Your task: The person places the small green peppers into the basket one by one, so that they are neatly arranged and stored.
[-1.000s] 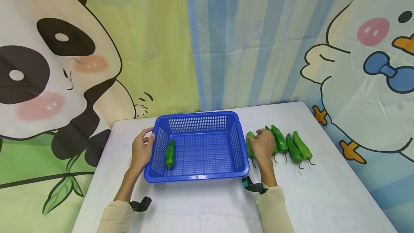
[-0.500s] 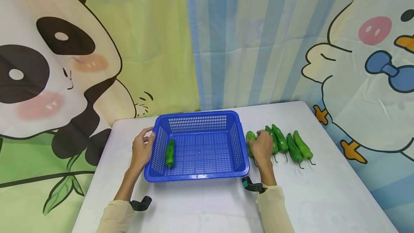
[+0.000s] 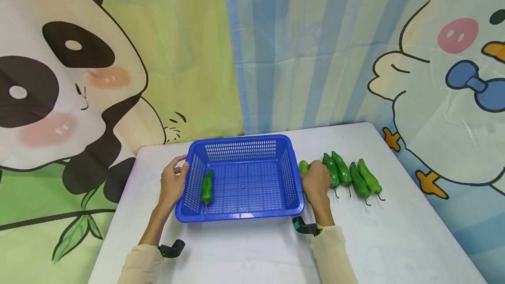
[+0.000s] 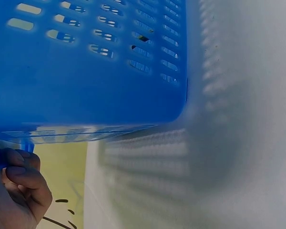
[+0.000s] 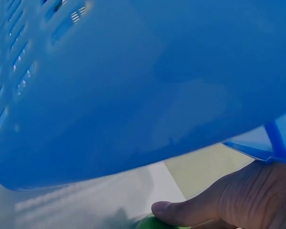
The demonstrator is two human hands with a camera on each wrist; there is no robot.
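A blue plastic basket [image 3: 252,185] with slotted sides stands on the table, one green pepper [image 3: 207,187] lying inside near its left wall. My left hand [image 3: 173,181] grips the basket's left rim; the left wrist view shows curled fingers [image 4: 31,183] at that edge. Just beyond the right rim, my right hand [image 3: 317,182] holds a lighter green pepper [image 3: 303,167], mostly hidden beneath the hand. In the right wrist view the thumb [image 5: 169,212] presses on this green pepper [image 5: 155,223], with the basket wall [image 5: 133,95] filling most of the picture.
Several more green peppers [image 3: 359,182] lie side by side to the right of my right hand, stems toward me. The white table [image 3: 252,253] ends at a cartoon-printed curtain [image 3: 189,56] behind. Each wrist wears a black strap-on device [image 3: 171,249].
My right hand has shifted slightly left toward the basket and covers more of the lighter pepper; a gap opens beside the other peppers. The left hand and basket stay put.
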